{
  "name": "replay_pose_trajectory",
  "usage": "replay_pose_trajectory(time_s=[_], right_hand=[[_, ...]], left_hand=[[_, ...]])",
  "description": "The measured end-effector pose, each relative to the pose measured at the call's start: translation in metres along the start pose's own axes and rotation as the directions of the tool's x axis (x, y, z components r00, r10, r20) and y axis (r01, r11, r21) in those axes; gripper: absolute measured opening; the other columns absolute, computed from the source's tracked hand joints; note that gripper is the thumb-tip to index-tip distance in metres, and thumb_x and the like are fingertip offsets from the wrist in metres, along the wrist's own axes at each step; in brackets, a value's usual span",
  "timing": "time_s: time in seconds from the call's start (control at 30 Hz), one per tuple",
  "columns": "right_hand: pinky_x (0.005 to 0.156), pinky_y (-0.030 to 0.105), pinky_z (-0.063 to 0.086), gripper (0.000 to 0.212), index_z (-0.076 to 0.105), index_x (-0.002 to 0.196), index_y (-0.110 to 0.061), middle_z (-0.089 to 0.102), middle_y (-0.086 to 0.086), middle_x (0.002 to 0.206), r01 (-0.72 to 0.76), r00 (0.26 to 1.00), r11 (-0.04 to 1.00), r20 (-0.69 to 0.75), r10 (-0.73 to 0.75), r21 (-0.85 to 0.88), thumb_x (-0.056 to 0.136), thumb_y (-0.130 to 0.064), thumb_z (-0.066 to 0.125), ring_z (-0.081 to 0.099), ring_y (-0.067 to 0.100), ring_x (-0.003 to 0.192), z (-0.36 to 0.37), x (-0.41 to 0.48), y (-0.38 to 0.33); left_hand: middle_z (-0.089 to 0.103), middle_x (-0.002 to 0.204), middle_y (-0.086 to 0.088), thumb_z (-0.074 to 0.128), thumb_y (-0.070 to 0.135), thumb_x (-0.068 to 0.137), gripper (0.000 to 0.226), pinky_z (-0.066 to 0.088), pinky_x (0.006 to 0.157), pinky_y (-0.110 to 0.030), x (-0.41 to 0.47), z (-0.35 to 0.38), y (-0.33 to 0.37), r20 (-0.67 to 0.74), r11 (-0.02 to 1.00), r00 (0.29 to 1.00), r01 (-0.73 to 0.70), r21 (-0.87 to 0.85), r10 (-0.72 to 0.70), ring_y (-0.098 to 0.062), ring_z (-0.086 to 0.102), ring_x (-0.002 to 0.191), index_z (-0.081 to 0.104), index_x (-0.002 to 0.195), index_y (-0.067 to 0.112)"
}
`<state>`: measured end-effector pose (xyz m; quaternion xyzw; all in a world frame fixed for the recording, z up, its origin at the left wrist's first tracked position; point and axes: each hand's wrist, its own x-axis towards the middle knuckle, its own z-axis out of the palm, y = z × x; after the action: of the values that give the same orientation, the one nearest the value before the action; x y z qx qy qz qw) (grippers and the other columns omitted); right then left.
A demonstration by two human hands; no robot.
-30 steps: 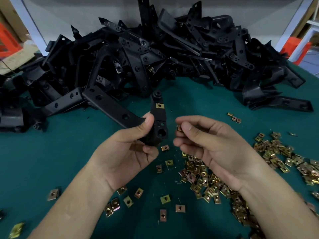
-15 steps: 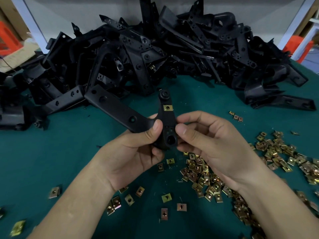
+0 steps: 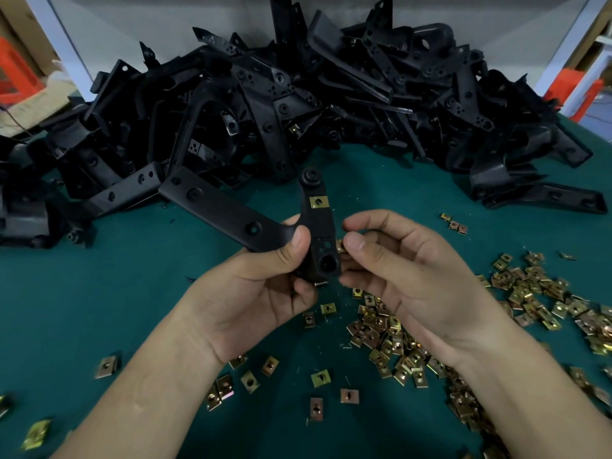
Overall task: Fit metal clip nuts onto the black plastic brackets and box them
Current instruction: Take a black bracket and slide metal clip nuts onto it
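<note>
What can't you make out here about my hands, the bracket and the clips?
Head view only.
Clip nut at the bracket edge: mostly covered by the right hand; seated or not, cannot tell.
Bracket's lower end: hidden by the left hand.
Bracket pile: too dark to see which carry nuts.

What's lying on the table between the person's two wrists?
Loose clip nuts scattered on the green mat, seen in the head view, between the left hand gripping the bracket and the right hand pinching one nut.

Clip nut (image 3: 340,245) — mostly behind right hand (image 3: 407,279)
</note>
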<state>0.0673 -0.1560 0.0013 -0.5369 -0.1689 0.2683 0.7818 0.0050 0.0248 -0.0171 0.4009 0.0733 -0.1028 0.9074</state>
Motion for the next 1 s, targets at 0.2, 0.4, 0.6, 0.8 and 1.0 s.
replay_pose_trajectory(time_s=[0.2,0.4,0.6,0.8,1.0], right_hand=[[0.067,0.022,0.057,0.022,0.073,0.092,-0.014,0.071,0.003,0.076,0.013,1.0,0.999,0.002,-0.013,-0.03,0.071,-0.021,0.075,0.072,0.014,0.074,0.0004,-0.0006,-0.0003],[0.065,0.023,0.057,0.02,0.072,0.091,-0.014,0.07,0.004,0.074,0.043,0.999,0.998,-0.019,-0.044,-0.036,0.072,-0.018,0.075,0.071,0.015,0.071,0.0017,-0.0006,0.0005],[0.063,0.022,0.057,0.021,0.07,0.092,-0.013,0.07,0.005,0.074,0.046,0.998,0.998,-0.031,-0.046,-0.031,0.072,-0.018,0.075,0.071,0.015,0.07,0.0015,-0.0007,0.0012],[0.063,0.022,0.056,0.025,0.071,0.09,-0.017,0.069,0.003,0.072,0.056,0.998,0.996,-0.008,-0.057,-0.071,0.068,-0.024,0.078,0.069,0.013,0.069,0.0028,-0.002,0.0015],[0.064,0.022,0.057,0.021,0.069,0.092,-0.014,0.071,0.006,0.075,0.038,0.999,0.999,-0.018,-0.038,-0.018,0.072,-0.018,0.074,0.071,0.015,0.071,0.0021,-0.0017,0.0015]], left_hand=[[0.071,0.106,-0.005,0.1,0.028,0.054,0.061,0.049,0.058,-0.019,-0.0003,0.0003,0.0002,-0.007,1.0,1.0,0.015,0.008,-0.015,-0.012,0.063,0.087,0.074,0.108,0.014],[0.072,0.105,-0.004,0.098,0.028,0.058,0.055,0.049,0.059,-0.018,-0.0003,0.0007,-0.0002,0.012,1.0,1.0,0.008,-0.001,-0.008,-0.011,0.065,0.087,0.075,0.107,0.015],[0.072,0.099,-0.005,0.099,0.028,0.057,0.053,0.049,0.06,-0.018,-0.0006,0.0011,-0.0001,0.017,1.0,1.0,0.01,-0.002,-0.01,-0.011,0.065,0.082,0.076,0.102,0.014],[0.072,0.099,-0.001,0.097,0.028,0.061,0.048,0.048,0.059,-0.017,-0.0014,0.0027,-0.0004,0.036,1.0,0.999,0.026,0.015,-0.027,-0.01,0.064,0.083,0.077,0.103,0.015],[0.071,0.103,-0.005,0.099,0.025,0.057,0.057,0.049,0.058,-0.018,-0.0007,0.0032,-0.0011,0.004,0.999,1.0,0.027,-0.029,-0.027,-0.01,0.064,0.081,0.074,0.107,0.014]])
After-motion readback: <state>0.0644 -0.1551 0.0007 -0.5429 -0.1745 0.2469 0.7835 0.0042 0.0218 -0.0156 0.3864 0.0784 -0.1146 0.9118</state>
